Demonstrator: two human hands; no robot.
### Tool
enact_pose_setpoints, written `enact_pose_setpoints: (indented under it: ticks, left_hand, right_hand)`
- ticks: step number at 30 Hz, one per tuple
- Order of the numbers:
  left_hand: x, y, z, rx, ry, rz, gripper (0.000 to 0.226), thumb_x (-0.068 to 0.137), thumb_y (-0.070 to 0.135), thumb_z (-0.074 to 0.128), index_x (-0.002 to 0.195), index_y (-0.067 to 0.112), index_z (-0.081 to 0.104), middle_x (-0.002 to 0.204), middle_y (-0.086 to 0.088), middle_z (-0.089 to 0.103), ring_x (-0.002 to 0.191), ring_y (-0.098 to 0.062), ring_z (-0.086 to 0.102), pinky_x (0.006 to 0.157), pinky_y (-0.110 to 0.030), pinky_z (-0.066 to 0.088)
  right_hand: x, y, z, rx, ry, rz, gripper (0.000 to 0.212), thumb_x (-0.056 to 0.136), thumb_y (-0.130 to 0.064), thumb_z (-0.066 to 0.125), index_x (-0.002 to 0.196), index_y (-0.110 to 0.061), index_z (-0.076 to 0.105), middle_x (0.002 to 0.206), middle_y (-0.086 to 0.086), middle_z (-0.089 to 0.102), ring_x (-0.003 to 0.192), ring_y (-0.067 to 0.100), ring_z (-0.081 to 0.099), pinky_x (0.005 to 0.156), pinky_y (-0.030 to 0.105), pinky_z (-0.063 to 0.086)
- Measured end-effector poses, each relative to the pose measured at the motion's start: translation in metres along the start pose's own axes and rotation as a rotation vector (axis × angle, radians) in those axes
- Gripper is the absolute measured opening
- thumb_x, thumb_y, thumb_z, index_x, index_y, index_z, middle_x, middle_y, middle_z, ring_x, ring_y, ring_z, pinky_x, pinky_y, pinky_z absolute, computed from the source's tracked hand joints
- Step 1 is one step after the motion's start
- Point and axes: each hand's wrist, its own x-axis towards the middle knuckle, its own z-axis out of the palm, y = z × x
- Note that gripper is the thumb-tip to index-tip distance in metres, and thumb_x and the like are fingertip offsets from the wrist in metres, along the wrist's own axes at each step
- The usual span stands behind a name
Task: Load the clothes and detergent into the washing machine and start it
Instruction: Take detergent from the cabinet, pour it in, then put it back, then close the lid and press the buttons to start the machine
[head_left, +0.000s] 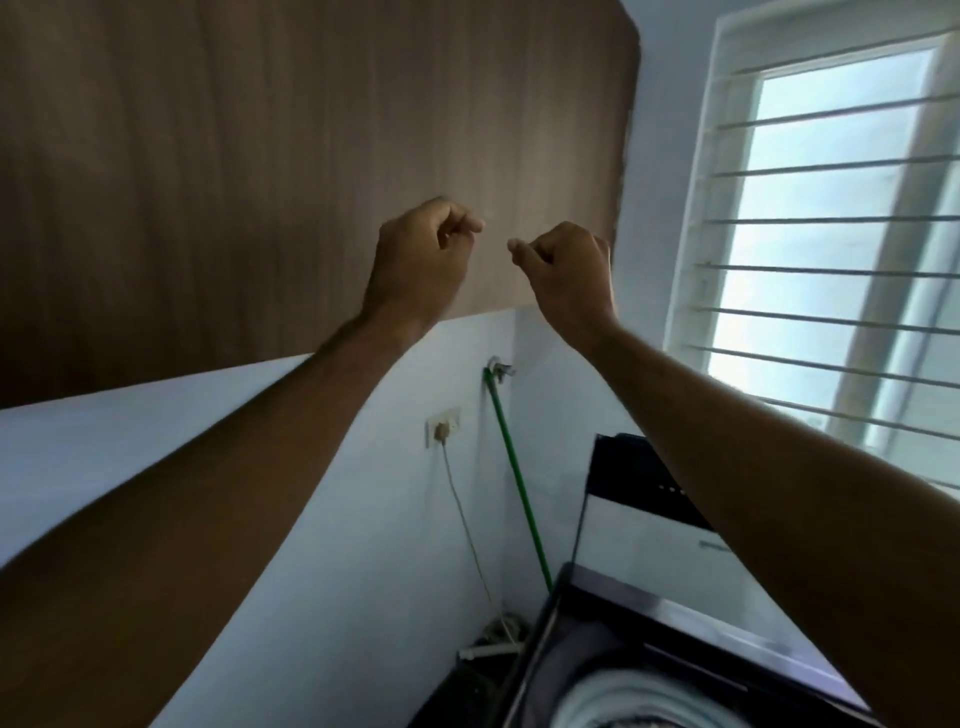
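Both hands, left (423, 249) and right (563, 265), are curling emptily before the wooden cabinet (260, 156); judging detergent retrieval underway, opening it comes next

Both forearms are bare — no sleeves — left hand (423, 254), right hand (563, 265).

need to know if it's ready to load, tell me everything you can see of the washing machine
The washing machine sits at the lower right, below the window, beside the wall. It is a dark-framed top loader. Its glass lid stands raised and open. A pale drum rim shows inside. The right forearm hides part of it; nothing touches it.
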Motion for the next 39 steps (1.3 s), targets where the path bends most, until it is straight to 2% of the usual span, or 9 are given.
enact_pose_setpoints:
  ticks: [3, 8, 13, 18, 24, 27, 32, 36, 39]
  left_hand:
    - [-0.024, 0.003, 0.041, -0.119, -0.093, -0.058, 0.016, 0.095, 0.017, 0.056, 0.1, 0.018, 0.07, 0.097, 0.005, 0.071, 0.091, -0.005, 0.066, 0.083, -0.017, 0.053]
    - [-0.055, 0.013, 0.109, -0.224, -0.269, -0.142, 0.014, 0.096, 0.017, 0.057, 0.102, 0.019, 0.069, 0.098, 0.004, 0.071, 0.093, -0.01, 0.066, 0.085, -0.025, 0.055]
    - [-0.083, 0.035, 0.175, -0.298, -0.435, -0.145, 0.018, 0.095, 0.013, 0.056, 0.1, 0.025, 0.069, 0.096, 0.006, 0.069, 0.09, -0.007, 0.064, 0.081, -0.02, 0.052]
    - [-0.109, 0.049, 0.234, -0.327, -0.608, -0.172, 0.021, 0.096, 0.011, 0.055, 0.107, 0.023, 0.068, 0.099, 0.004, 0.068, 0.087, -0.007, 0.062, 0.073, -0.015, 0.048]
    - [-0.128, 0.044, 0.299, -0.256, -0.796, -0.154, 0.028, 0.091, 0.005, 0.054, 0.112, 0.019, 0.067, 0.105, 0.003, 0.065, 0.09, -0.008, 0.061, 0.074, -0.009, 0.041]
    - [-0.133, 0.037, 0.33, -0.212, -0.831, -0.163, 0.029, 0.09, 0.004, 0.054, 0.111, 0.018, 0.068, 0.105, 0.001, 0.066, 0.088, -0.01, 0.061, 0.07, -0.006, 0.037]
    - [-0.138, 0.026, 0.372, -0.158, -0.885, -0.154, 0.03, 0.089, 0.003, 0.055, 0.113, 0.016, 0.069, 0.111, -0.002, 0.067, 0.093, -0.013, 0.061, 0.078, -0.012, 0.04]
    - [-0.138, 0.018, 0.4, -0.112, -0.895, -0.154, 0.031, 0.09, 0.005, 0.055, 0.114, 0.019, 0.069, 0.109, 0.002, 0.065, 0.095, -0.011, 0.059, 0.067, -0.004, 0.034]
    - [-0.141, 0.009, 0.419, -0.119, -0.888, -0.171, 0.03, 0.089, 0.004, 0.056, 0.112, 0.019, 0.07, 0.112, -0.001, 0.067, 0.097, -0.013, 0.06, 0.079, -0.015, 0.041]
  right_hand:
    - [-0.017, 0.032, -0.026, -0.097, 0.007, 0.02, 0.054, 0.093, -0.035, 0.063, 0.053, -0.002, 0.048, 0.051, 0.007, 0.046, 0.053, 0.016, 0.043, 0.072, 0.034, 0.043]
    - [-0.051, 0.084, -0.083, -0.29, -0.001, 0.095, 0.058, 0.095, -0.031, 0.062, 0.048, -0.015, 0.033, 0.047, -0.002, 0.032, 0.048, 0.012, 0.034, 0.054, 0.025, 0.026]
    - [-0.086, 0.144, -0.135, -0.436, -0.04, 0.226, 0.05, 0.095, -0.035, 0.059, 0.057, -0.003, 0.057, 0.061, 0.007, 0.056, 0.064, 0.018, 0.053, 0.063, 0.03, 0.031]
    - [-0.114, 0.192, -0.172, -0.488, -0.059, 0.326, 0.035, 0.094, -0.034, 0.063, 0.075, -0.006, 0.074, 0.081, 0.007, 0.072, 0.085, 0.018, 0.063, 0.078, 0.031, 0.044]
    - [-0.134, 0.255, -0.194, -0.492, -0.082, 0.421, 0.021, 0.091, -0.03, 0.068, 0.087, -0.012, 0.075, 0.087, 0.004, 0.072, 0.08, 0.013, 0.062, 0.075, 0.024, 0.041]
    - [-0.138, 0.29, -0.195, -0.497, -0.123, 0.463, 0.019, 0.092, -0.03, 0.068, 0.087, -0.012, 0.075, 0.086, 0.005, 0.071, 0.081, 0.017, 0.064, 0.075, 0.025, 0.043]
    - [-0.143, 0.343, -0.189, -0.483, -0.156, 0.523, 0.018, 0.091, -0.03, 0.068, 0.09, -0.013, 0.074, 0.092, 0.007, 0.069, 0.083, 0.017, 0.063, 0.073, 0.023, 0.04]
    - [-0.144, 0.371, -0.182, -0.469, -0.185, 0.523, 0.017, 0.092, -0.027, 0.068, 0.092, -0.012, 0.075, 0.09, 0.004, 0.067, 0.081, 0.016, 0.06, 0.072, 0.024, 0.038]
    - [-0.142, 0.388, -0.175, -0.469, -0.211, 0.517, 0.016, 0.092, -0.028, 0.068, 0.095, -0.013, 0.074, 0.093, 0.004, 0.067, 0.083, 0.015, 0.06, 0.073, 0.026, 0.04]
